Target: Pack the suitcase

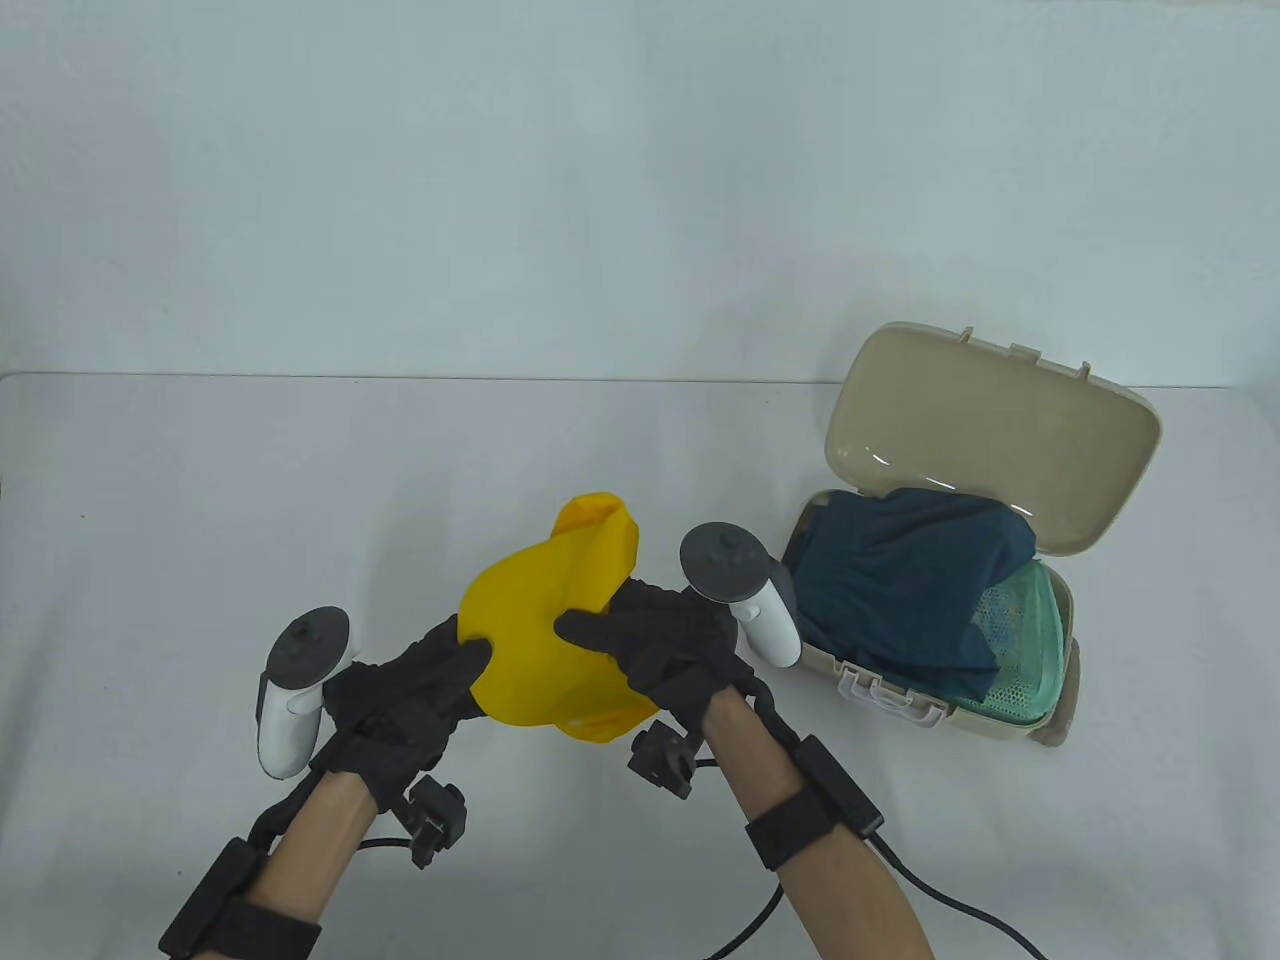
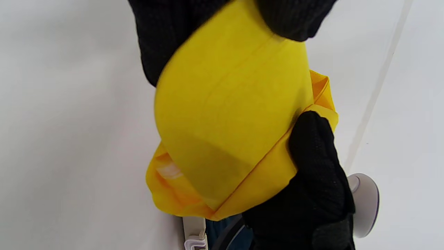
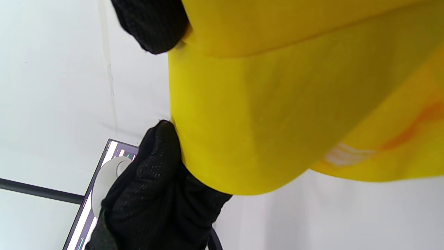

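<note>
Surface: white table [image 1: 300, 480], plain pale wall behind it.
Yellow garment: folded yellow cloth bundle [image 1: 545, 625], held up between both hands, at about 6 o'clock of the table, left of the case. One end sticks up toward 12 o'clock. Left wrist view shows stacked folded layers with a hem edge running across [image 2: 229, 114]. Right wrist view shows a pale printed mark on the lower layer; too blurred to read.
Left hand: black-gloved left hand [image 1: 415, 690] grips the bundle's 8 o'clock side, thumb on top of the cloth, other fingers underneath. White tracker [image 1: 295, 695] strapped to its back.
Right hand: black-gloved right hand [image 1: 655, 640] grips the 3 o'clock side, one finger lying across the top of the fabric toward the middle, the rest curled round the edge. Tracker [image 1: 745, 590] on its back, dark round head up.
Suitcase: small beige hard-shell suitcase [image 1: 1065, 600] at 4 o'clock of the table, lid [image 1: 990, 420] open and standing up at the far side, white latches [image 1: 890, 695] on the near rim.
Contents: dark blue garment [image 1: 900, 580] on top, bulging above the rim; green mesh item [image 1: 1020, 640] under it at the right side, probably a mesh bag, hard to tell.
Gap: bundle and suitcase apart, right tracker just beside the case's left rim.
Cables: black cable [image 1: 940, 900] trails from the right forearm strap toward the bottom edge.
</note>
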Available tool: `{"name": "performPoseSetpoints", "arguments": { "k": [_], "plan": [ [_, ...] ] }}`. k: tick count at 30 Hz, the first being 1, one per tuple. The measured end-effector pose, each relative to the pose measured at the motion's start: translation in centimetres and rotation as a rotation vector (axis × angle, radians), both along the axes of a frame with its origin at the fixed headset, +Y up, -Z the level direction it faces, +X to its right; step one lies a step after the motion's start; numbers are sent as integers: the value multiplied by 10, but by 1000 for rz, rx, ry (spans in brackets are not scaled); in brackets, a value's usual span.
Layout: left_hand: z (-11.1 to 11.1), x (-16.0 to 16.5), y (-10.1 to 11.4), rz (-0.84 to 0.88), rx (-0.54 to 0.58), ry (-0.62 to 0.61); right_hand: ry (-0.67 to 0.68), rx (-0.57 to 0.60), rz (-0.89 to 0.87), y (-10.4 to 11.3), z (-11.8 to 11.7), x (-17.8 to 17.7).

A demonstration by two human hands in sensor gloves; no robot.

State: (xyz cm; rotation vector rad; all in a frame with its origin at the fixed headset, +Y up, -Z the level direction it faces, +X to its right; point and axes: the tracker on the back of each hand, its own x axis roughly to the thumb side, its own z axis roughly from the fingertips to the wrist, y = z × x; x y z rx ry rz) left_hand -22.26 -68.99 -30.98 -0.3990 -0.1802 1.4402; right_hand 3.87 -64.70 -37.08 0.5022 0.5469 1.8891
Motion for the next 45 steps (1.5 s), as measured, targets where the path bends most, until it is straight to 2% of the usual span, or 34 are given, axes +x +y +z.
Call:
{"name": "performPoseSetpoints", "arguments": {
  "k": [3, 8, 12, 16, 19, 23, 26, 29, 37, 45],
  "plan": [
    [0, 3, 9, -107, 54, 4, -24, 26, 24, 9, 3, 8],
    [2, 3, 40, -396, 264, 34, -103, 59, 9, 38, 0, 38],
    [8, -2, 63, -703, 445, 46, -232, 83, 28, 64, -8, 84],
    [16, -8, 69, -1022, 581, 62, -357, 81, 43, 77, -17, 131],
    [23, -11, 64, -1220, 659, 68, -440, 64, 61, 77, -23, 164],
    [29, -15, 46, -1278, 676, 65, -520, 36, 75, 69, -28, 196],
    [29, -18, 27, -1273, 637, 46, -591, -2, 81, 52, -32, 222],
    [27, -19, 19, -1302, 613, 22, -643, -43, 67, 31, -36, 240],
    [25, -20, 16, -1291, 597, 17, -736, -149, 58, -21, -44, 266],
    [22, -20, 13, -1292, 572, 2, -770, -195, 92, -44, -51, 269]
  ]
}}
